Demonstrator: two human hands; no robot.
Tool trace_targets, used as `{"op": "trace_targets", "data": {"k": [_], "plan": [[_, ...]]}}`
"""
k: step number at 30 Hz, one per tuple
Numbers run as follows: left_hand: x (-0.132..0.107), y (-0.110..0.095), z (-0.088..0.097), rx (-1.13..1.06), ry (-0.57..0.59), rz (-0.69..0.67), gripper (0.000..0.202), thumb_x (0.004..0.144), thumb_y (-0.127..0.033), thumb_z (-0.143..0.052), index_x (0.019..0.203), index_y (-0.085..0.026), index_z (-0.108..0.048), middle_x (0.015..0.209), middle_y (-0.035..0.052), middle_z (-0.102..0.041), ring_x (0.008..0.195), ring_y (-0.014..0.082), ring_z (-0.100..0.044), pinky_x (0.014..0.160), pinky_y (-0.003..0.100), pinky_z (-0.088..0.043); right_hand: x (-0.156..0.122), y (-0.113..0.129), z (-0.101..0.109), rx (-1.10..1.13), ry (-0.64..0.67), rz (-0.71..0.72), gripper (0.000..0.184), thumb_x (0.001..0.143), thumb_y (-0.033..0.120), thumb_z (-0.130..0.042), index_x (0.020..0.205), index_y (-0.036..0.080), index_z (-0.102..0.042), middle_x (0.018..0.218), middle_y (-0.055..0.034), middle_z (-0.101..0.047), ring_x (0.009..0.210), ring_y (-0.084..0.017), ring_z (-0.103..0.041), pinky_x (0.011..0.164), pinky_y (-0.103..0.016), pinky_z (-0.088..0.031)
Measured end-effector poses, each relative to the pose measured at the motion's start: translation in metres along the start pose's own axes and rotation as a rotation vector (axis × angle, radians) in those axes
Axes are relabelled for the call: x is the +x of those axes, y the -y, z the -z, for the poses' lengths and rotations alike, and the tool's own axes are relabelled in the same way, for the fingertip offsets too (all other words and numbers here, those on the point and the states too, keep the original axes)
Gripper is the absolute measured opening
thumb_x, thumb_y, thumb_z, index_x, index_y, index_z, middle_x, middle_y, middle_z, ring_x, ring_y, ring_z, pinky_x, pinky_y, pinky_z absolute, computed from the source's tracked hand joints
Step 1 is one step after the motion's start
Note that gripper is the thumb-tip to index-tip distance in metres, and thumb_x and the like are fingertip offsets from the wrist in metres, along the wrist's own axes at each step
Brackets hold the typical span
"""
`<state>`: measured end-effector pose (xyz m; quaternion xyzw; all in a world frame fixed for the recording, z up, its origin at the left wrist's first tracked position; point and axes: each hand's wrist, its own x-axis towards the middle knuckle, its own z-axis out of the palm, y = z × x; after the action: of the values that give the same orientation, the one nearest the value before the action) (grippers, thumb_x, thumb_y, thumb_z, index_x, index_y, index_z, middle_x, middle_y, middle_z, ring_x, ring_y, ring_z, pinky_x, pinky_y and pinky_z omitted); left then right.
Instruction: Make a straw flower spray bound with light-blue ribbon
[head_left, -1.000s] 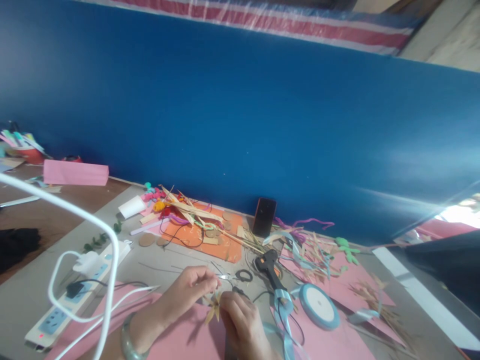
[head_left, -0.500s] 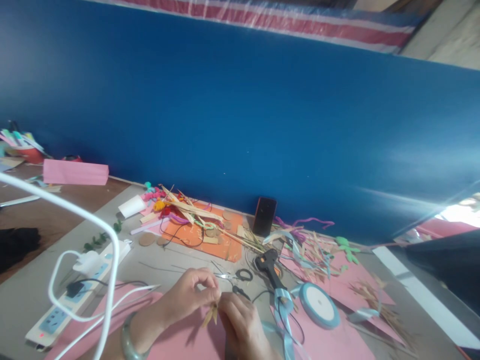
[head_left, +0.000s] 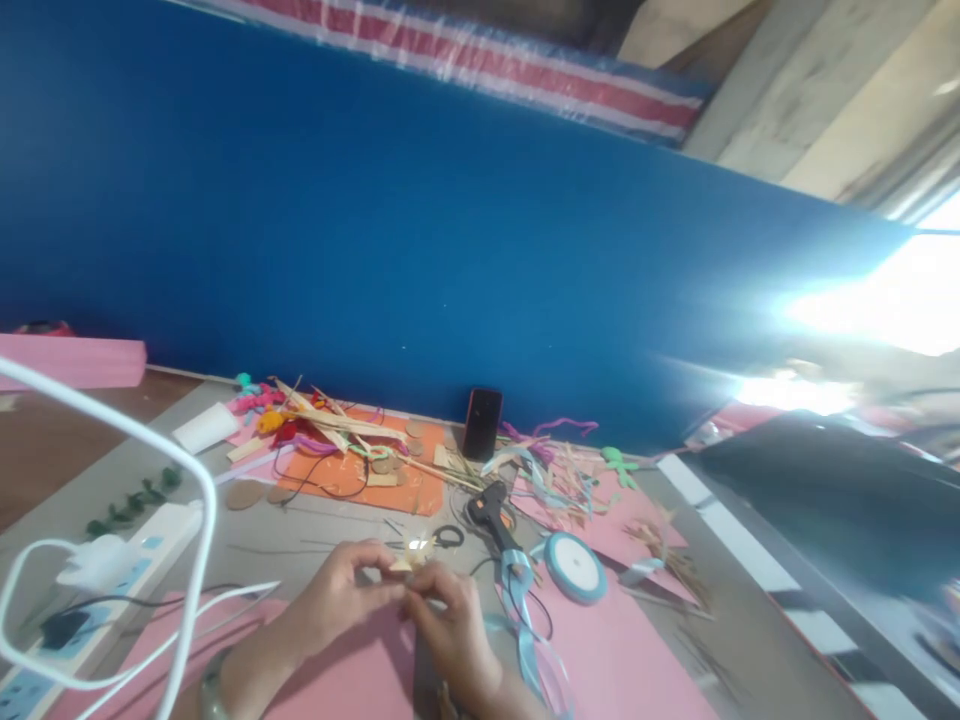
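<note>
My left hand [head_left: 341,592] and my right hand [head_left: 450,625] meet low in the middle, over a pink paper sheet [head_left: 360,680]. Both pinch a small straw-coloured piece [head_left: 409,560] made of thin strips, held between the fingertips just above the table. A bracelet sits on my left wrist. Small scissors [head_left: 442,538] lie just beyond the fingers. A black glue gun [head_left: 491,510] lies to the right of them, and a spool of light blue ribbon [head_left: 575,566] lies further right.
An orange mat [head_left: 360,475] with straw strips, cardboard discs and pipe cleaners lies behind. A black phone [head_left: 482,423] leans on the blue backdrop [head_left: 450,250]. A white power strip [head_left: 112,570] and white cables [head_left: 172,560] fill the left side. More pink paper [head_left: 622,660] lies right.
The view has swung to the right and tilted, so the table sits lower and left. My hands have lifted the straw piece slightly and keep pinching it together.
</note>
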<state>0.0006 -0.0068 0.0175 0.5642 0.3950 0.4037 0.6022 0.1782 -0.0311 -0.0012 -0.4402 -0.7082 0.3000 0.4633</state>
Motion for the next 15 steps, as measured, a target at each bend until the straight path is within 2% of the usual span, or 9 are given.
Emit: {"op": "trace_targets", "data": {"k": [4, 8, 12, 15], "plan": [[0.002, 0.001, 0.000, 0.043, 0.001, -0.006, 0.024, 0.071, -0.038, -0.078, 0.071, -0.014, -0.075, 0.070, 0.0054, -0.068, 0.073, 0.0202, -0.060, 0.072, 0.029, -0.046, -0.002, 0.004, -0.004, 0.087, -0.026, -0.115, 0.024, 0.085, 0.031, -0.067, 0.066, 0.019, -0.056, 0.059, 0.0014, -0.065, 0.054, -0.013, -0.064, 0.056, -0.022, -0.050], [0.003, 0.006, 0.001, 0.005, 0.018, -0.058, 0.023, 0.072, -0.035, -0.078, 0.062, -0.014, -0.071, 0.068, 0.0034, -0.066, 0.071, 0.0187, -0.059, 0.073, 0.029, -0.045, -0.001, 0.006, -0.008, 0.127, -0.060, -0.192, 0.028, 0.083, 0.032, -0.069, 0.069, 0.021, -0.047, 0.057, 0.0046, -0.060, 0.047, -0.011, -0.060, 0.049, -0.020, -0.046], [0.002, 0.010, -0.002, -0.145, 0.088, 0.001, 0.023, 0.075, -0.035, -0.075, 0.066, -0.014, -0.070, 0.069, 0.0028, -0.064, 0.071, 0.0190, -0.060, 0.072, 0.031, -0.046, 0.004, 0.018, 0.000, -0.005, 0.062, -0.205, 0.025, 0.088, 0.033, -0.062, 0.071, 0.021, -0.048, 0.055, 0.0055, -0.057, 0.049, -0.011, -0.061, 0.048, -0.019, -0.043], [0.001, 0.009, -0.002, -0.166, 0.047, 0.017, 0.026, 0.073, -0.036, -0.076, 0.064, -0.014, -0.067, 0.066, 0.0010, -0.061, 0.068, 0.0164, -0.057, 0.069, 0.028, -0.045, 0.004, 0.043, 0.021, -0.258, 0.183, -0.137, 0.012, 0.085, 0.028, -0.065, 0.081, 0.021, -0.056, 0.071, 0.0021, -0.065, 0.056, -0.012, -0.062, 0.053, -0.020, -0.043]]}}
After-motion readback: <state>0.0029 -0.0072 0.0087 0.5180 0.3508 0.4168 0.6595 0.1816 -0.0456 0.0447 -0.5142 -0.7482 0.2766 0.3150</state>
